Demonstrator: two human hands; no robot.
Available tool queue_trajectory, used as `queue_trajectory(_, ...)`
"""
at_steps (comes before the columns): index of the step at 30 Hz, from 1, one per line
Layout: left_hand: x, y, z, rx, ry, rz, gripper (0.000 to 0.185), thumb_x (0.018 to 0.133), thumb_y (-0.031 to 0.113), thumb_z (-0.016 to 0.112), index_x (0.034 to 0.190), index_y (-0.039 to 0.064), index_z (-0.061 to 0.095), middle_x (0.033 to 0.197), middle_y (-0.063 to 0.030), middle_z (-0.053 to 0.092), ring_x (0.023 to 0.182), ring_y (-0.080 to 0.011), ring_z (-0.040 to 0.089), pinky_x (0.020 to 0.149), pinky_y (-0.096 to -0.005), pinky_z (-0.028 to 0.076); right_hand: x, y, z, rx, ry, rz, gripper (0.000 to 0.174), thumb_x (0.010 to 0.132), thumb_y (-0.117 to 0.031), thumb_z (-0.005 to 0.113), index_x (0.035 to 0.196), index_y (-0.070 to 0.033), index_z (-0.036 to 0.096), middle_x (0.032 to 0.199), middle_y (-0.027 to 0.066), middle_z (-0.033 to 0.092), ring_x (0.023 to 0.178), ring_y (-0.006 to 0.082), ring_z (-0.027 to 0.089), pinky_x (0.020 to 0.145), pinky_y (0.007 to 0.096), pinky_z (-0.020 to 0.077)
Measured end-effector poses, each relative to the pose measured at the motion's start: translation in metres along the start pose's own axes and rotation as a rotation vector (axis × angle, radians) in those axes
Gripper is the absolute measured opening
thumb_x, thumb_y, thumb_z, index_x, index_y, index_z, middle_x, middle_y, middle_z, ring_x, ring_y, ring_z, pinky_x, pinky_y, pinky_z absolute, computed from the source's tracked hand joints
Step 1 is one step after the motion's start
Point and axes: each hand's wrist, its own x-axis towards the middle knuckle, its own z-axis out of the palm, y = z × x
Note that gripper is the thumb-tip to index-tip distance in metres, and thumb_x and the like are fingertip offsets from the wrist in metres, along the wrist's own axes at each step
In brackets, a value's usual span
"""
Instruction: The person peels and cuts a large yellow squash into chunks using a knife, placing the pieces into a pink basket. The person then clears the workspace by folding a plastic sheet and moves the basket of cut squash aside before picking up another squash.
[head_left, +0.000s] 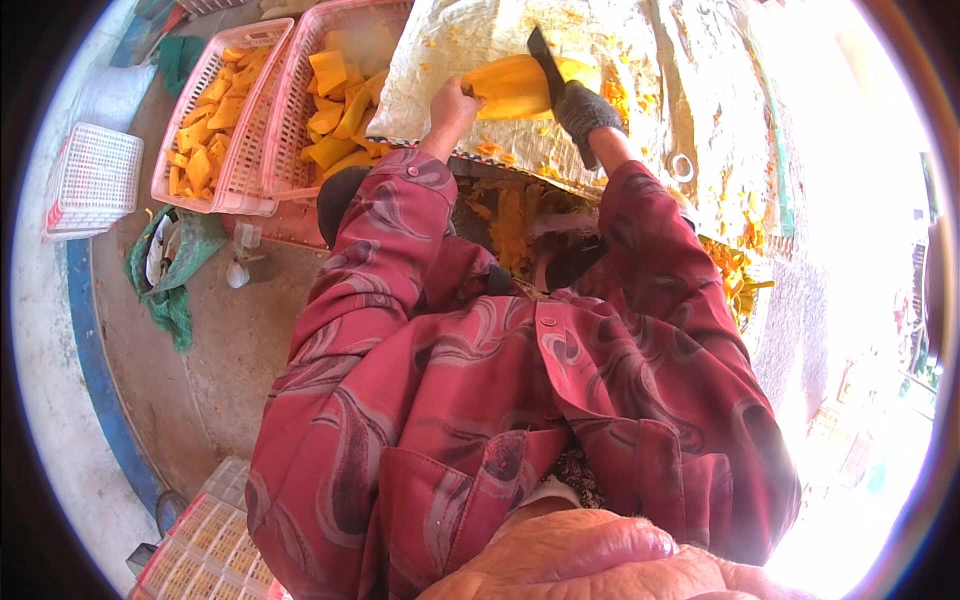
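A large orange piece of peeled pumpkin (506, 88) lies on a pale woven sheet (420, 94). My bare left hand (455, 111) grips its left end. In a dark grey knitted glove, my right hand (589, 112) is closed around a dark knife (547, 60). The blade crosses the right part of the pumpkin and slants up to the left. Whether its edge is in the flesh, I cannot tell. Orange peelings (619, 94) are scattered on the sheet to the right of the glove.
Two pink plastic crates (251, 150) (279, 142) at the left hold cut pumpkin pieces (334, 112). A roll of tape (680, 167) lies on the sheet's right part. White baskets (97, 176) and a green mesh bag (176, 259) stand farther left. More peelings (510, 225) lie below the sheet's near edge.
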Motion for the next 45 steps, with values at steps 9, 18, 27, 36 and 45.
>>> queue_trajectory(9,-0.007,0.009,-0.005,-0.018,-0.037,-0.101,0.035,0.071,0.025,0.082,0.093,0.002,0.068,0.081,-0.0118,0.072,0.075,-0.0221,0.07,0.069,-0.0334,0.052,0.031,-0.013,0.05,0.026,0.25,-0.191,0.037,0.092,-0.027,0.052,0.116,0.0,0.059,0.099,0.0224,0.069,0.091,0.0418,0.067,0.082,0.0489,0.0521)
queue_trajectory(18,0.009,-0.002,0.011,-0.317,0.035,-0.251,0.06,0.067,0.016,0.085,0.114,-0.006,0.056,0.104,-0.018,0.069,0.092,-0.0277,0.068,0.081,-0.0351,0.053,0.038,-0.031,0.068,0.028,0.011,-0.14,0.038,0.086,-0.029,0.06,0.114,-0.004,0.064,0.112,0.0217,0.067,0.107,0.0364,0.065,0.09,0.0416,0.0513)
queue_trajectory(27,0.012,0.025,-0.039,-0.776,-0.018,-0.425,0.028,0.066,0.0,0.075,0.092,-0.004,0.065,0.09,-0.0142,0.068,0.08,-0.0245,0.065,0.073,-0.0337,0.051,0.002,-0.009,0.065,0.114,0.086,-0.197,0.032,0.094,-0.032,0.051,0.112,-0.006,0.057,0.097,0.0267,0.068,0.094,0.0438,0.066,0.08,0.0501,0.0503)
queue_trajectory(36,0.028,-0.008,-0.124,-0.928,0.719,-0.519,0.039,0.08,0.003,0.067,0.116,-0.006,0.056,0.11,-0.0195,0.063,0.096,-0.0314,0.065,0.082,-0.0423,0.055,-0.025,0.009,0.045,0.211,0.253,-0.256,0.032,0.092,-0.027,0.054,0.111,-0.002,0.056,0.09,0.0221,0.069,0.082,0.0386,0.069,0.072,0.0456,0.0524)
queue_trajectory(45,-0.074,0.088,-0.023,-0.236,-0.586,0.281,0.063,0.078,0.015,0.073,0.135,0.003,0.047,0.117,-0.0148,0.059,0.105,-0.0287,0.062,0.092,-0.0392,0.05,-0.021,0.01,0.073,1.464,0.321,0.041,0.035,0.091,-0.03,0.06,0.111,-0.001,0.06,0.081,0.0172,0.068,0.065,0.0219,0.067,0.06,0.0367,0.0534)
